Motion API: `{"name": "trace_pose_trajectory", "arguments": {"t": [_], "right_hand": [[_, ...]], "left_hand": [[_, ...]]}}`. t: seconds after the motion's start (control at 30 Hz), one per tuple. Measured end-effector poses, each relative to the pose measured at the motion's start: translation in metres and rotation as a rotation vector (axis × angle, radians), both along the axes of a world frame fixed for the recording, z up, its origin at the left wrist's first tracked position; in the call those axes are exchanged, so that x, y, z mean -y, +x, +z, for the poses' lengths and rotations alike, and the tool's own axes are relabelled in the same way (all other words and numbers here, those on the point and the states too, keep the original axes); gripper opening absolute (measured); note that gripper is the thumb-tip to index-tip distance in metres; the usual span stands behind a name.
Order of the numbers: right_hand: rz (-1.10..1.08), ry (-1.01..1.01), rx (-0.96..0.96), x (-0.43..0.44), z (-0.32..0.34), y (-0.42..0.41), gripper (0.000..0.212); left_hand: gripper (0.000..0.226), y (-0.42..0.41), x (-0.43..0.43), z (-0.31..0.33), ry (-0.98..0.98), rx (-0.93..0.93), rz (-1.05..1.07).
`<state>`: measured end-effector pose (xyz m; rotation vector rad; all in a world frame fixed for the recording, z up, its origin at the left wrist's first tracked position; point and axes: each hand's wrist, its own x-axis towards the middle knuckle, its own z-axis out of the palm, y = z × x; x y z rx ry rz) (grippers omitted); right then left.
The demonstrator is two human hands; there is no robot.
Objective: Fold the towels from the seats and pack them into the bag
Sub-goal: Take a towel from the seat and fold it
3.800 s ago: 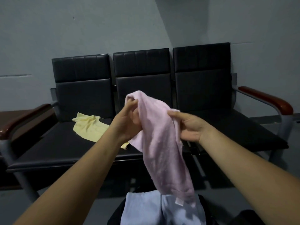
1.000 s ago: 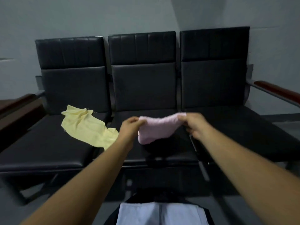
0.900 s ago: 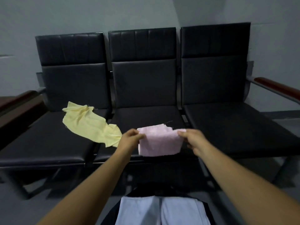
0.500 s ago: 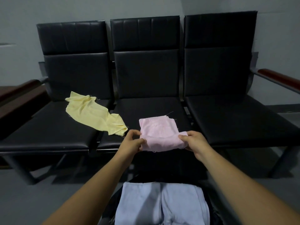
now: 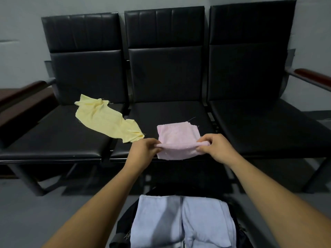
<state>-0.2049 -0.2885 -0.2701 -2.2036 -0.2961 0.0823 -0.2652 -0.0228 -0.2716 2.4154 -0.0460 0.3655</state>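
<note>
Two pinches on the pink towel (image 5: 176, 136): left hand (image 5: 143, 151) at the left end of its raised near fold, right hand (image 5: 217, 149) at the right end, thumb and fingers of each closed on cloth and on nothing else. Hangs no longer in the air as a long strip, as a few seconds back; lies now as a small doubled square on the middle seat (image 5: 170, 113), far part flat just beyond the grip, near edge lifted between the two pinches and drooping over the seat's front lip. Probably the last fold in hand, so close to ready for packing. Left of the grip and a little beyond it, on the neighbouring seat: yellow towel (image 5: 105, 120), crumpled and unfolded, its nearest corner near the left hand but apart from it, evidently next in line. Below the grip, toward the body: dark bag (image 5: 124, 226) on the grey floor (image 5: 26, 212), open, with a folded pale blue towel (image 5: 180, 221) lying on top. Right of the grip: third black padded seat (image 5: 259, 126). Farther beyond: three black backrests in a row against a grey wall (image 5: 18, 24), with brown armrests at both ends.
</note>
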Motion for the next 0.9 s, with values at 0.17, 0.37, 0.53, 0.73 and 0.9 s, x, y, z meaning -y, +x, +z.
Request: {"name": "trace_pose_trajectory", "arguments": {"t": [0.17,0.37,0.53,0.73,0.9], "right_hand": [[-0.107,0.416,0.013,-0.005,0.005,0.012,0.008],[-0.138,0.496,-0.161,-0.018,-0.007,0.032,0.012],[-0.225,0.350,-0.209,-0.045,-0.017,0.070,0.008],[-0.345,0.236,-0.148,-0.069,-0.033,0.137,0.029],[-0.369,0.007,-0.101,-0.085,-0.062,0.170,0.018]], "left_hand": [[0.012,0.014,-0.005,0.006,-0.242,-0.099,-0.119],[0.020,0.035,-0.011,-0.002,-0.433,-0.237,-0.121],[0.018,0.078,-0.021,-0.014,-0.457,-0.267,0.038],[0.018,0.143,-0.025,-0.039,-0.380,-0.264,0.168],[0.019,0.183,-0.029,-0.063,-0.223,-0.296,0.260]]}}
